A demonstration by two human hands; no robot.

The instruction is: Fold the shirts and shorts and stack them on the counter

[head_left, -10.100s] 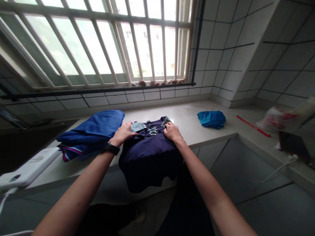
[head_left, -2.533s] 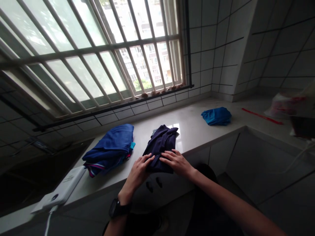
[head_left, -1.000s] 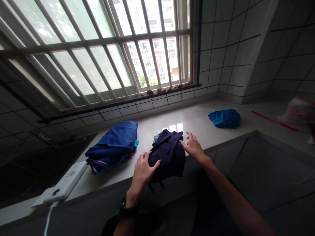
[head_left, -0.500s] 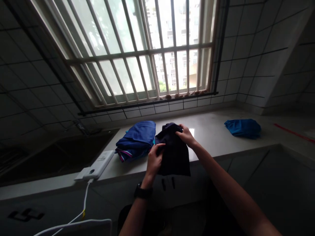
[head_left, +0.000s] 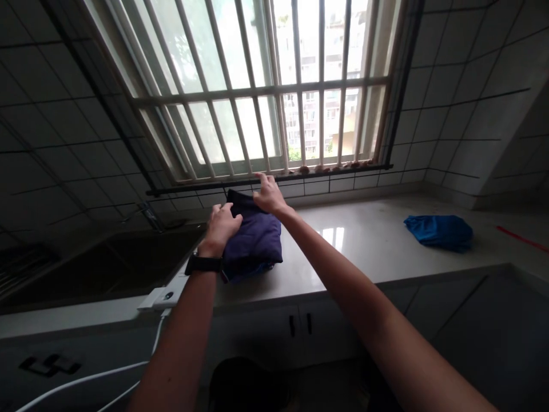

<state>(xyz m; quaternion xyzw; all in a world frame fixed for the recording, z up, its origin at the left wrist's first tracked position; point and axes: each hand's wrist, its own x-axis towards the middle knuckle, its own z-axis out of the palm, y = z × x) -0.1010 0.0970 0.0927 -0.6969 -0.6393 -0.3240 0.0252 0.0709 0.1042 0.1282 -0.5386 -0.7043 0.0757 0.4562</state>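
Observation:
A folded dark purple and black garment (head_left: 256,236) lies on top of the folded blue clothes (head_left: 253,273) on the countertop. Only a thin edge of the blue clothes shows below it. My left hand (head_left: 223,226) rests at the left side of the dark garment, its fingers spread and bent. Near the back edge of the pile is my right hand (head_left: 269,195), fingers apart, with nothing gripped in it. A black watch (head_left: 205,264) is around my left wrist.
Left of the pile is a dark sink (head_left: 107,263) with a faucet (head_left: 150,217). A white power strip (head_left: 160,297) with a cable sits by the front edge. To the right lie a crumpled blue cloth (head_left: 440,232) and a red strip (head_left: 521,237). A barred window (head_left: 266,90) is behind.
The dark garment has moved left from in front of the counter onto the blue clothes. Both hands have moved left and farther back, and their fingers have opened.

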